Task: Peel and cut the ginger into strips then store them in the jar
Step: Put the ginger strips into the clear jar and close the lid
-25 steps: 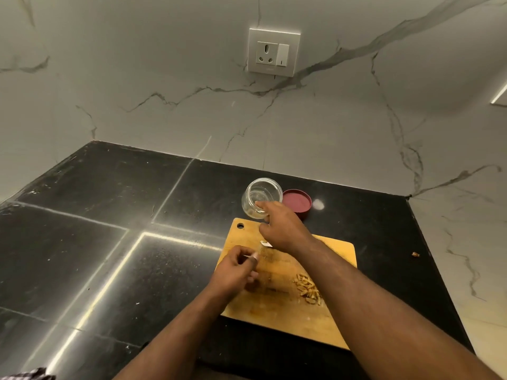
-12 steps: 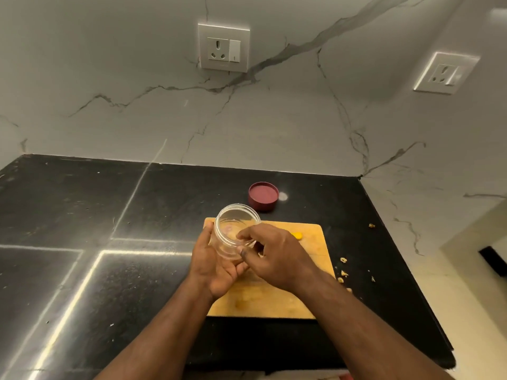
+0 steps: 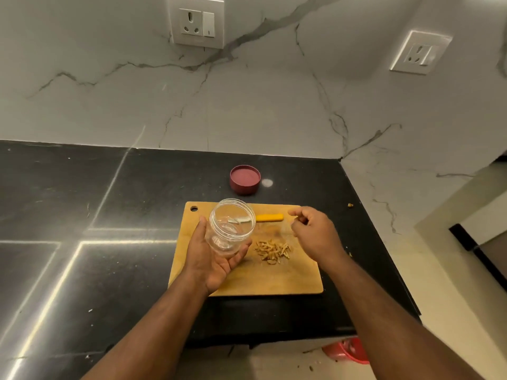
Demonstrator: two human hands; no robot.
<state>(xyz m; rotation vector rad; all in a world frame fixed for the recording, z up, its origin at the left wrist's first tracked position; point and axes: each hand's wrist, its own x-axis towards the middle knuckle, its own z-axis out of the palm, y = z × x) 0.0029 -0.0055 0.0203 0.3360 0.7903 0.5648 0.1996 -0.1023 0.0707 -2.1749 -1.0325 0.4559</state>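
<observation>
Left hand (image 3: 212,259) cradles the clear jar (image 3: 231,226) above the wooden cutting board (image 3: 288,278), palm and fingers wrapped round its ribbed wall, mouth tilted toward the viewer. Jar looks like thin, smooth plastic; likely light, best held round the body. Right hand (image 3: 312,231) hovers over the board, fingers loosely curled, nothing visible in it. Ginger strips (image 3: 273,250) lie heaped mid-board: thin, tan, fibrous, probably limp and slightly sticky; pinch in small bunches. Maroon lid (image 3: 245,179) sits upturned on the black counter (image 3: 82,193), behind the board. Knife with yellow handle (image 3: 269,217) lies behind the jar.
</observation>
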